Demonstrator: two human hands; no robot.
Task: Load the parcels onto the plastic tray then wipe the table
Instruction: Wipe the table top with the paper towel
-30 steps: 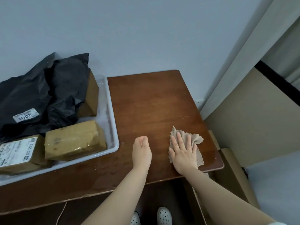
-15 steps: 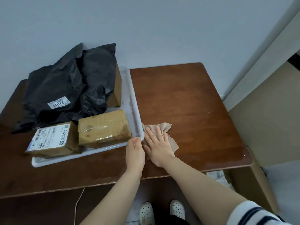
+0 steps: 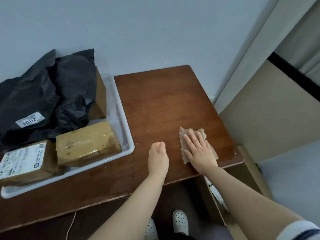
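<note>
Head view, looking down on a brown wooden table (image 3: 155, 101) set against a pale wall.

- Right hand (image 3: 199, 149): flat, palm down, fingers straight and slightly spread, pressing a crumpled beige cloth (image 3: 183, 131) onto the tabletop. The cloth lies directly under the hand, near the table's front right corner. Its ragged edges show past the fingertips and on both sides of the palm.
- Left hand (image 3: 158, 155): fingers curled in, holding nothing, resting on the table just left of the cloth and not touching it.
- White plastic tray (image 3: 128, 135): on the left half of the table, its near corner close to the left hand but apart from it.
- In the tray: taped brown box (image 3: 86, 142), labelled box (image 3: 26, 161), black bags (image 3: 43, 97) piled behind, and another brown box (image 3: 100, 97) on edge beside the bags.
- Below the table edge: white shoes (image 3: 180, 220).
</note>
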